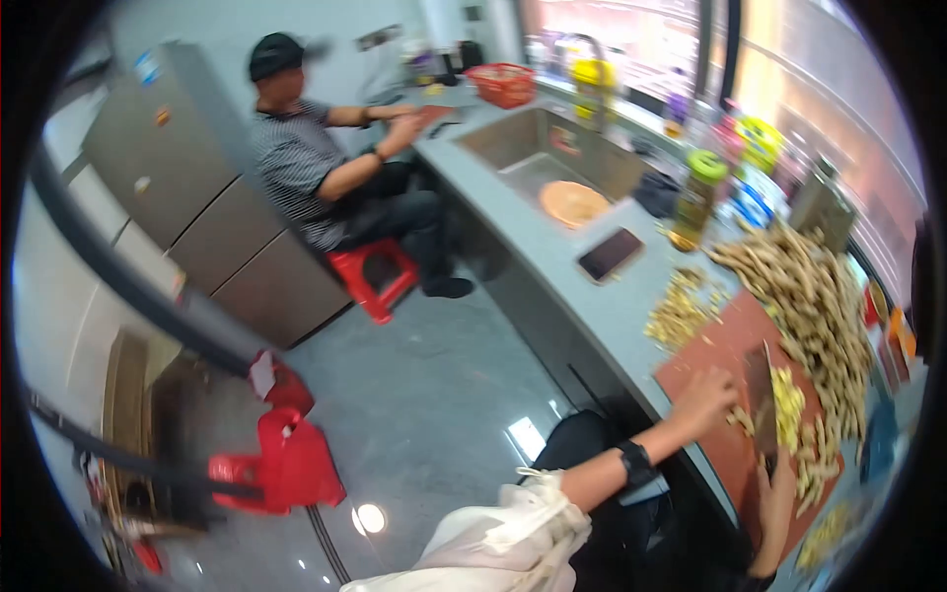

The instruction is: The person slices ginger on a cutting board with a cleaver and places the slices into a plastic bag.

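Note:
On a reddish-brown cutting board [705, 360], my right hand [775, 488] grips the handle of a knife [761, 395], its broad blade pointing away from me. My left hand [706, 400] rests on the board left of the blade, fingers bent; whether they hold anything is too blurred to tell. Small beige pieces [738, 419] lie between its fingertips and the knife. Yellow cut pieces [786, 409] are right of the blade. Long, pale brown root-like or pod-like items [814, 316] form a large pile along the board's right side. Another heap of small pieces [681, 308] sits beyond the board.
A phone [610, 256], a jar with a green lid [698, 197] and a sink [528, 163] holding an orange bowl [574, 203] are farther along the counter. A person in a striped shirt [296, 158] sits on a red stool [375, 286] at its far end.

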Demonstrator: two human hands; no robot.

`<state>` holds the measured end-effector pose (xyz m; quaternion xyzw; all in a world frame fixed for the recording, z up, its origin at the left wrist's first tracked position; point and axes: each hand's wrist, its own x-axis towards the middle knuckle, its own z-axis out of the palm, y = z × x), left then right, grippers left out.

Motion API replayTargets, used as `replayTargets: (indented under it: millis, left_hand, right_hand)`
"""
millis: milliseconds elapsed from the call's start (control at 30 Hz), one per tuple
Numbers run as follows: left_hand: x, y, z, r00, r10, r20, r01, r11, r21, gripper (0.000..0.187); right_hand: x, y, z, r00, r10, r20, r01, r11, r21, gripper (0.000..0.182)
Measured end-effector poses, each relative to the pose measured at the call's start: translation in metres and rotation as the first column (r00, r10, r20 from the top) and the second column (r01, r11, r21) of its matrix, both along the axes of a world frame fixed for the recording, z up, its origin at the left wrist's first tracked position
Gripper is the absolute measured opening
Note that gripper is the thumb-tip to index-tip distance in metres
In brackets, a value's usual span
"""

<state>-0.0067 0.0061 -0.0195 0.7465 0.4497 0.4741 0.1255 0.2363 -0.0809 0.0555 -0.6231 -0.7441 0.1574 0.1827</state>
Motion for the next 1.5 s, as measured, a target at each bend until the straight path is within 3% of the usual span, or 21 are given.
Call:
replayTargets:
  millis: [67, 133, 333, 567, 933, 1267, 1500]
  left_hand:
    - [0.002, -0.003, -0.004, 0.999, 0.046, -0.015, -0.046, 0.999, -0.014, 0.014]
    - [0.001, -0.002, -0.002, 0.997, -0.035, 0.063, 0.036, 0.999, -0.002, 0.014]
    - [-0.001, -0.002, 0.0, 0.998, -0.04, 0.052, 0.04, 0.999, -0.002, 0.012]
    - [-0.001, -0.002, 0.001, 0.999, -0.039, 0.031, 0.04, 0.999, -0.025, 0.014]
    - [-0.001, -0.002, 0.001, 0.999, -0.043, 0.023, 0.043, 0.999, -0.028, 0.014]
    - [-0.001, -0.002, 0.0, 0.998, -0.036, 0.048, 0.036, 0.999, 0.003, 0.013]
    - [-0.001, -0.002, -0.001, 0.999, -0.037, 0.021, 0.037, 0.999, -0.02, 0.015]
  right_hand:
    - [0.007, -0.005, -0.001, 0.998, 0.051, -0.039, -0.05, 0.999, 0.022, 0.032]
    - [0.006, -0.01, 0.006, 0.998, -0.07, -0.009, 0.069, 0.992, -0.109, 0.053]
    - [-0.002, -0.017, 0.011, 0.984, -0.14, -0.109, 0.124, 0.983, -0.138, 0.059]
    - [0.005, -0.017, 0.002, 0.99, -0.141, -0.029, 0.138, 0.985, -0.1, 0.06]
    - [-0.008, -0.019, 0.016, 0.995, -0.096, -0.037, 0.092, 0.992, -0.089, 0.038]
    - [-0.006, -0.019, 0.016, 0.995, -0.09, -0.037, 0.086, 0.991, -0.098, 0.036]
    - [-0.006, -0.021, 0.008, 0.984, -0.111, -0.141, 0.103, 0.993, -0.06, 0.038]
